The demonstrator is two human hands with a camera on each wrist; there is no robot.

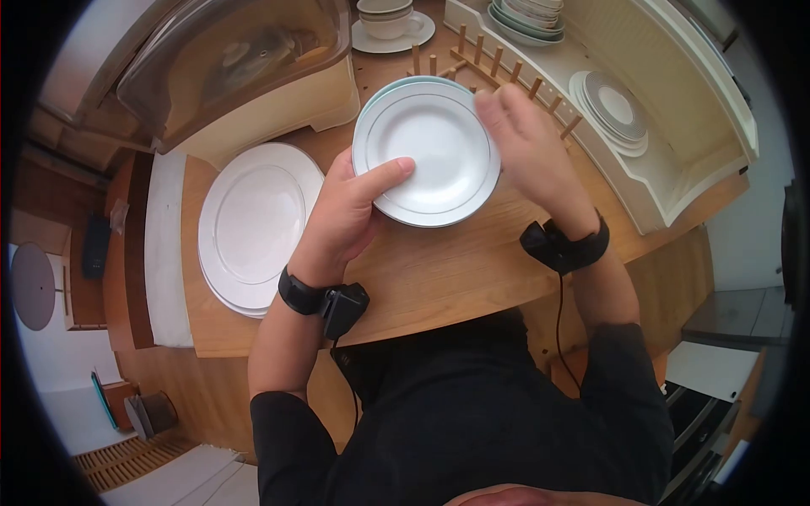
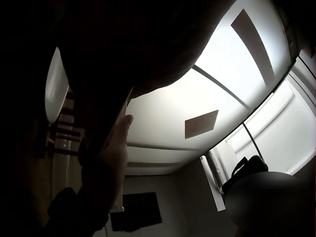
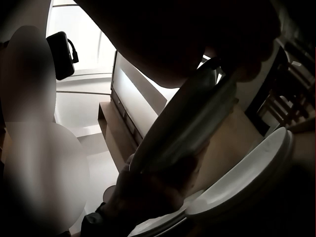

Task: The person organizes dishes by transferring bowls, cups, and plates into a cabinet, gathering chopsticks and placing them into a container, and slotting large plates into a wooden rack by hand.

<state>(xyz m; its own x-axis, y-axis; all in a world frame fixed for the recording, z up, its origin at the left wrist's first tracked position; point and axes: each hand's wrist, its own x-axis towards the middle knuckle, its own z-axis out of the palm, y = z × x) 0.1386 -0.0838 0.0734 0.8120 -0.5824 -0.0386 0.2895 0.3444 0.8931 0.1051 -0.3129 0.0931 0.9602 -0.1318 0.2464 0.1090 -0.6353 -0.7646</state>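
Small white plates (image 1: pixel 434 152) with thin grey rim lines are held together, a green-edged one showing beneath the top one. My left hand (image 1: pixel 346 207) grips their left side, thumb on the upper face and fingers underneath. At their right rim is my right hand (image 1: pixel 536 152), blurred; whether its fingers pinch the rim is unclear. The right wrist view shows the held plates (image 3: pixel 182 118) edge-on, a dark gap between them near the top, with the left hand (image 3: pixel 153 190) below. In the left wrist view the right hand (image 2: pixel 111 163) is dark beside the plate edge.
Large white plates (image 1: pixel 257 223) are stacked on the wooden table (image 1: pixel 439 270) at left. A wooden peg rack (image 1: pixel 498 63) stands behind. A cream rack (image 1: pixel 666 169) at right holds small plates (image 1: pixel 612 105) and bowls (image 1: pixel 525 25). Cups (image 1: pixel 388 21) sit at the back, beside a lidded box (image 1: pixel 278 118).
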